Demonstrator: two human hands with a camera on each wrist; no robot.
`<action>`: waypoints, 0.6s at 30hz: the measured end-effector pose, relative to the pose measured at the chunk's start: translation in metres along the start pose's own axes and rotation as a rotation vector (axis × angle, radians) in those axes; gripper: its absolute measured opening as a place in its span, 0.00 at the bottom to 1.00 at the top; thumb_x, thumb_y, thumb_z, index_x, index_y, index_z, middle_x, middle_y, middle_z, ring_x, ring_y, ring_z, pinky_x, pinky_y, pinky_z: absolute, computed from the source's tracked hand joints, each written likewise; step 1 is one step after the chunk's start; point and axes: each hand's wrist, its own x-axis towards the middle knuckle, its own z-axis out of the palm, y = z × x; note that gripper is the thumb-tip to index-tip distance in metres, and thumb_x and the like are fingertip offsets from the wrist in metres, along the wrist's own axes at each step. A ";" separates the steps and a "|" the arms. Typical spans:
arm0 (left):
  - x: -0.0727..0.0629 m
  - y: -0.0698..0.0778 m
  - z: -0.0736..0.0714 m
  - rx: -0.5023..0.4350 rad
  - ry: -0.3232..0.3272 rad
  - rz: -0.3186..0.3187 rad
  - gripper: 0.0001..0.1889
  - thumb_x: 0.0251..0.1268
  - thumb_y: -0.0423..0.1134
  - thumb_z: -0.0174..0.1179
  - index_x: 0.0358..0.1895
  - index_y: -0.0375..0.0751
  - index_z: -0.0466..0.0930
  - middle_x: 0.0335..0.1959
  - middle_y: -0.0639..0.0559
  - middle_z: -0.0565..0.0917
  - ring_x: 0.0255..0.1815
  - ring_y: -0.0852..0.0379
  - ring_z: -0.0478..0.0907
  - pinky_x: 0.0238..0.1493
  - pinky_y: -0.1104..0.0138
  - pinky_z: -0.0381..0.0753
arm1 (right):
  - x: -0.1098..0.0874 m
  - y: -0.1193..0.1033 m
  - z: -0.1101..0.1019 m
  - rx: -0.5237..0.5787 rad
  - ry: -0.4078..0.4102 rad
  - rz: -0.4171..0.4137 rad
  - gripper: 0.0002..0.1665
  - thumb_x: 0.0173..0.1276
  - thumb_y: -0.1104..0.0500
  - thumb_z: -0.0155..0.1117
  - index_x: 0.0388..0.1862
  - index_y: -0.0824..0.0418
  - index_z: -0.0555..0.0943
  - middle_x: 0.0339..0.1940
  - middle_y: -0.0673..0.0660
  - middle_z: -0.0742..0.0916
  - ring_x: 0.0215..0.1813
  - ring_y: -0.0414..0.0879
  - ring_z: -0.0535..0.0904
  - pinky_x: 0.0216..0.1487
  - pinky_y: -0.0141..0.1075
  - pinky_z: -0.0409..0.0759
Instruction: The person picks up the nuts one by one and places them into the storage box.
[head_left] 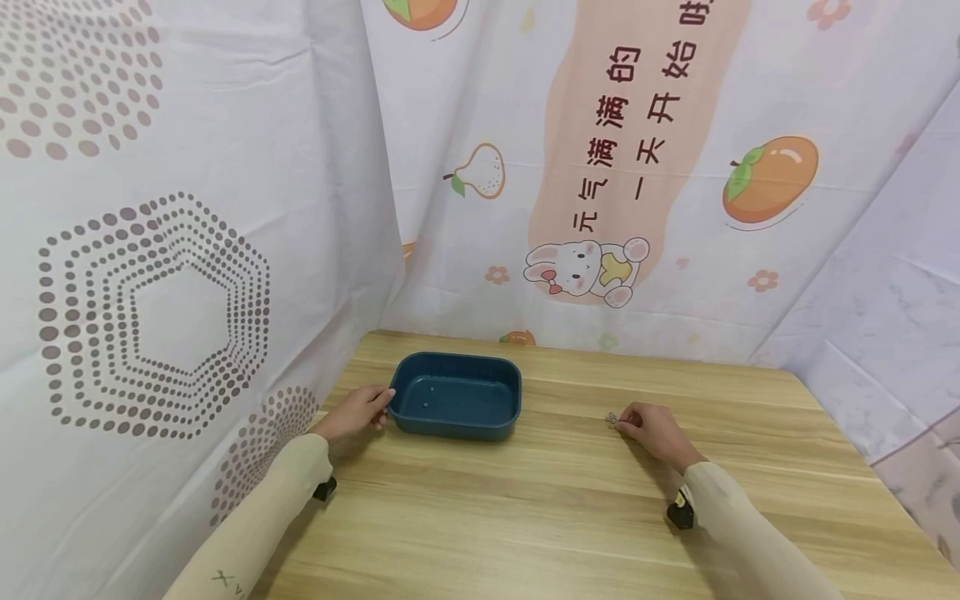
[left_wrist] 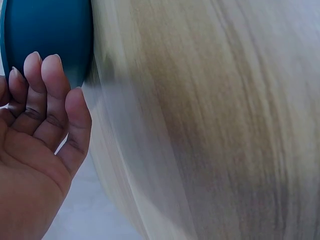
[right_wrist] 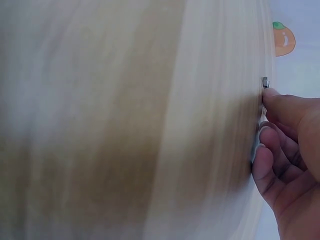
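Note:
My left hand (head_left: 363, 410) grips the left end of a dark blue rectangular pan (head_left: 455, 428), thumb over its rim and fingers against the outer wall. In the left wrist view, curled fingers (left_wrist: 52, 82) lie along the pan's blue side (left_wrist: 47, 37). Two tiny metal pieces lie inside on the pan floor. To the right, my right hand (head_left: 654, 429) reaches down to a small cluster of metal nuts (head_left: 611, 419) on the table, thumb and forefinger close together at its edge. One nut (right_wrist: 265, 82) shows just past the thumb tip; I cannot tell whether the fingertips hold one.
The wood-grain table (head_left: 480, 508) reaches to a printed white curtain (head_left: 480, 250) at the back. Another curtain (head_left: 300, 208) hangs close along the left, beside my left forearm. A pale marbled sheet (head_left: 892, 300) borders the right side.

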 end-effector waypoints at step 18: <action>0.002 -0.006 0.001 -0.010 0.004 -0.003 0.20 0.87 0.45 0.44 0.35 0.37 0.75 0.27 0.46 0.79 0.26 0.52 0.78 0.35 0.63 0.82 | 0.006 -0.003 0.004 -0.037 -0.027 0.024 0.07 0.72 0.60 0.69 0.32 0.58 0.84 0.27 0.47 0.84 0.31 0.40 0.78 0.36 0.40 0.79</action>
